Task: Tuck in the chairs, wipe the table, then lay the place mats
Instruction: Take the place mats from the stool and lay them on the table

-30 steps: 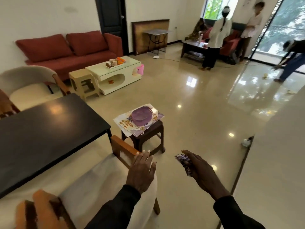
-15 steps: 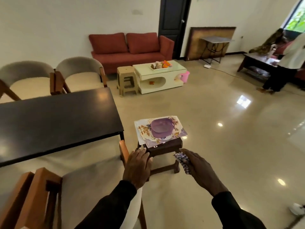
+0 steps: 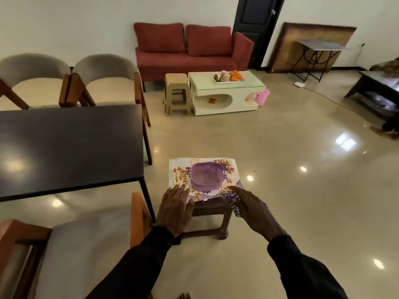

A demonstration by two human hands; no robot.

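The left hand [image 3: 176, 209], fingers straight, reaches the near edge of the place mats [image 3: 181, 172] on the stool [image 3: 210, 214] beside the desk [image 3: 64, 145] corner. The right hand [image 3: 253, 213] grips a checked cloth [image 3: 233, 204]. Open floor [image 3: 280, 143] spreads rightward.

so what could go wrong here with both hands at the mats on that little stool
1. The purple basket sits on the place mats, so pulling them out might slide or tip it off the wooden stool.
2. The right hand holds a checkered cloth, so its grip on the mats may be weak and the cloth could drop.
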